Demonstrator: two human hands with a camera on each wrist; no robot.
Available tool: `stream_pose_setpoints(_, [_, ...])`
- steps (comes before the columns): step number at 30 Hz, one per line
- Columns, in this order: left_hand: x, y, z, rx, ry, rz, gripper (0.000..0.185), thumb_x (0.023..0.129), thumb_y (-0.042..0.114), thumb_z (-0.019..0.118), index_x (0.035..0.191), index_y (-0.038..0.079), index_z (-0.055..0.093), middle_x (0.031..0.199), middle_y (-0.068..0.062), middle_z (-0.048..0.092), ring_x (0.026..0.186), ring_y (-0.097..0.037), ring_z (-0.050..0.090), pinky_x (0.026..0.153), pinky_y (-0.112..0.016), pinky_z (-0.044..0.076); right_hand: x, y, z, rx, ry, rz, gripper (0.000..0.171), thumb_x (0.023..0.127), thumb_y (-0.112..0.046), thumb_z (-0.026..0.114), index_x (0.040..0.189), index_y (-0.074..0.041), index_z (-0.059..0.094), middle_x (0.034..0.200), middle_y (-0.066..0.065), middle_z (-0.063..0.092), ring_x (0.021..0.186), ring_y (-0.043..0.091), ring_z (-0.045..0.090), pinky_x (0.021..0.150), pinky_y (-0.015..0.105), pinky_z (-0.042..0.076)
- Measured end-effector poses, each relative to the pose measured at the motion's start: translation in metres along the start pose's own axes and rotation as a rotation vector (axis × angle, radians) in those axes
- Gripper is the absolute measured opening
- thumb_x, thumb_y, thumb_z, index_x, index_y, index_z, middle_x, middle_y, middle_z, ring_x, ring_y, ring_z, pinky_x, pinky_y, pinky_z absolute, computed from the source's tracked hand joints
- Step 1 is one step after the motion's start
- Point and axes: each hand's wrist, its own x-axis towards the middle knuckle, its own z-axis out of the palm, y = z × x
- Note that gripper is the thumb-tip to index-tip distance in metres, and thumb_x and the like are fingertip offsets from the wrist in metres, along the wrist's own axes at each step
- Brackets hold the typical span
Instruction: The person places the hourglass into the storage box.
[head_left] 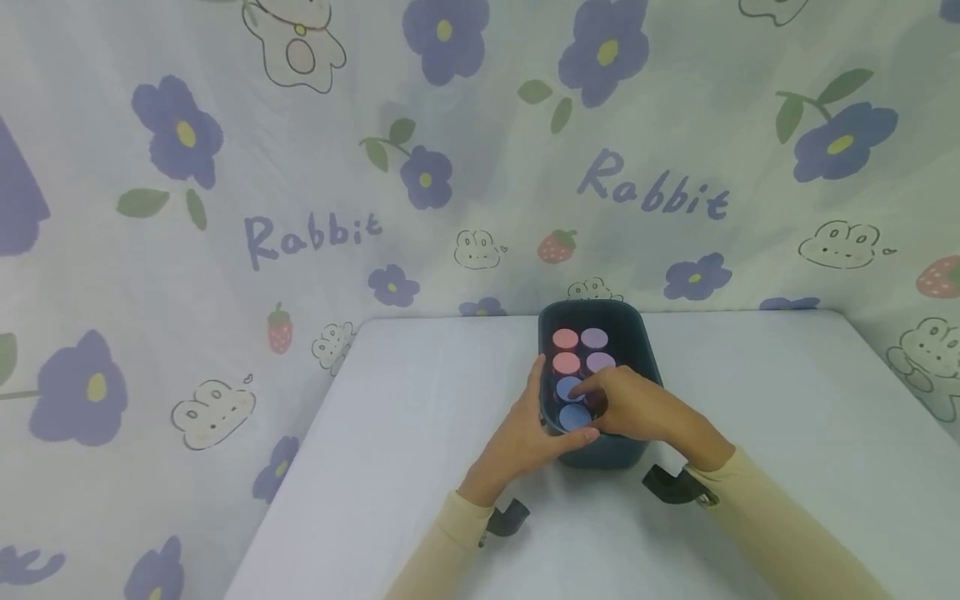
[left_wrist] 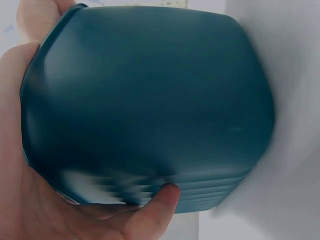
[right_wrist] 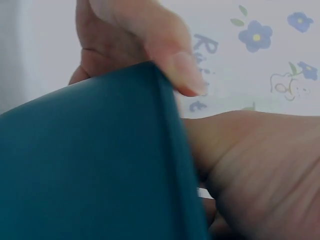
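A dark teal bin (head_left: 609, 454) stands on the white table (head_left: 420, 433). Inside it lie round discs in two rows: two pink (head_left: 566, 339), two lilac (head_left: 594, 337) and two blue (head_left: 574, 417). My left hand (head_left: 542, 421) grips the bin's near left corner, fingers along the side wall and thumb on the front rim. In the left wrist view the palm wraps the bin (left_wrist: 150, 100), thumb (left_wrist: 155, 205) pressed on its wall. My right hand (head_left: 600, 398) reaches into the bin from the right, fingertips curled down onto the upper blue disc (head_left: 567, 387). The right wrist view shows only bin wall (right_wrist: 90, 165) and palm (right_wrist: 260, 170).
A flowered cloth printed "Rabbit" (head_left: 315, 237) hangs behind and on both sides of the table. Bare tabletop lies left and right of the bin. Black camera mounts sit on both wrists (head_left: 504, 518) (head_left: 671, 486). The table's left edge (head_left: 300, 467) runs diagonally.
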Motion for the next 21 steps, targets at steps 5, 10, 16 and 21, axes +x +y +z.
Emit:
stream_pose_setpoints(5, [0.0, -0.002, 0.0, -0.009, 0.004, 0.029, 0.121, 0.082, 0.067, 0.076, 0.167, 0.028, -0.001, 0.172, 0.008, 0.024, 0.155, -0.022, 0.037, 0.123, -0.058, 0.037, -0.006, -0.002, -0.006, 0.051, 0.003, 0.037, 0.048, 0.082, -0.007, 0.086, 0.127, 0.0, 0.071, 0.109, 0.012, 0.079, 0.093, 0.022, 0.078, 0.08, 0.037, 0.066])
stream_pose_setpoints(10, [0.0, -0.003, 0.002, -0.026, -0.006, 0.011, 0.12, 0.082, 0.068, 0.075, 0.167, 0.032, -0.003, 0.172, 0.008, 0.025, 0.154, -0.025, 0.039, 0.122, -0.061, 0.038, -0.017, 0.0, -0.017, 0.099, 0.03, 0.057, 0.051, 0.084, -0.011, 0.085, 0.131, 0.0, 0.068, 0.107, 0.011, 0.079, 0.095, 0.024, 0.078, 0.08, 0.039, 0.066])
stream_pose_setpoints(16, [-0.001, 0.0, 0.001, -0.024, -0.005, -0.006, 0.12, 0.081, 0.068, 0.076, 0.166, 0.034, -0.001, 0.169, 0.009, 0.03, 0.15, -0.021, 0.043, 0.121, -0.06, 0.039, -0.035, 0.001, -0.033, 0.07, 0.119, 0.088, 0.045, 0.088, -0.018, 0.082, 0.129, -0.004, 0.07, 0.102, 0.004, 0.077, 0.092, 0.017, 0.073, 0.08, 0.035, 0.066])
stream_pose_setpoints(21, [-0.001, 0.001, 0.001, -0.017, -0.006, -0.031, 0.123, 0.079, 0.07, 0.077, 0.166, 0.033, -0.001, 0.17, 0.009, 0.029, 0.152, -0.024, 0.041, 0.121, -0.061, 0.038, -0.053, 0.003, -0.046, 0.044, 0.205, 0.104, 0.045, 0.089, -0.022, 0.082, 0.129, -0.006, 0.069, 0.101, 0.0, 0.076, 0.096, 0.018, 0.072, 0.082, 0.035, 0.065])
